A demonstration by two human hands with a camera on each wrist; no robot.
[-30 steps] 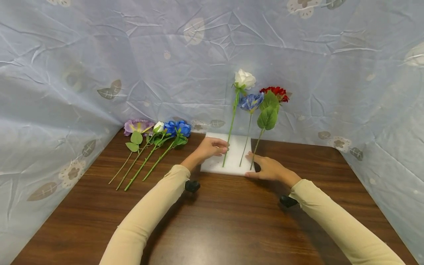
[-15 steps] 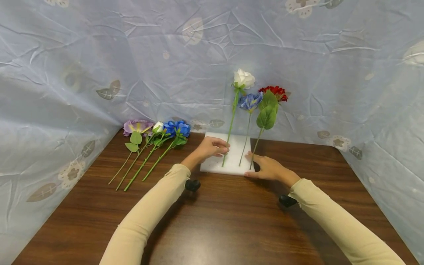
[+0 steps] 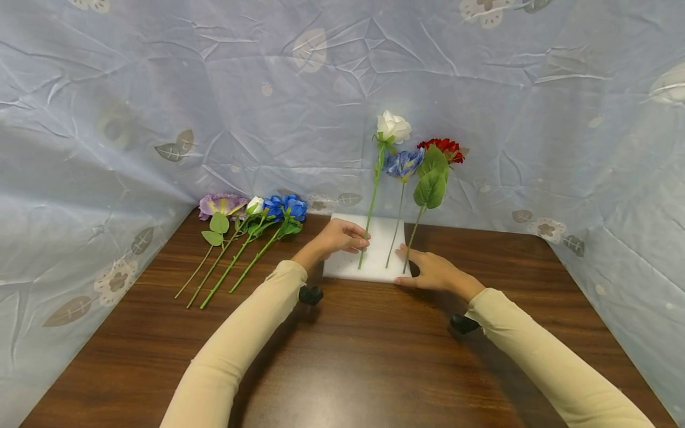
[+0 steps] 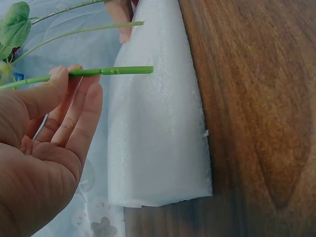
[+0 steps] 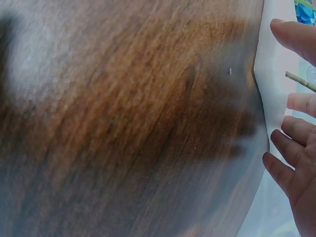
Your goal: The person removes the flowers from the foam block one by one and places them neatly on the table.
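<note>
Between thumb and fingers, my left hand (image 3: 342,236) pinches the green stem (image 4: 111,71) of a white rose (image 3: 393,127), whose lower end meets the white foam block (image 4: 158,123). A blue flower (image 3: 404,164) and a red flower (image 3: 443,150) with large green leaves stand upright on the block's right part. My right hand (image 3: 436,271) rests at the block's right edge, thumb and fingers spread around the red flower's stem (image 5: 301,81). In the right wrist view its fingers are apart.
On the left of the brown table (image 3: 342,356) lie a purple flower (image 3: 222,205), a small white rosebud (image 3: 255,205) and blue flowers (image 3: 294,207), stems pointing toward the front. A pale patterned cloth (image 3: 257,119) hangs behind the table and along both sides.
The hands and flowers hold nearly the same places. The whole head view has shifted very slightly.
</note>
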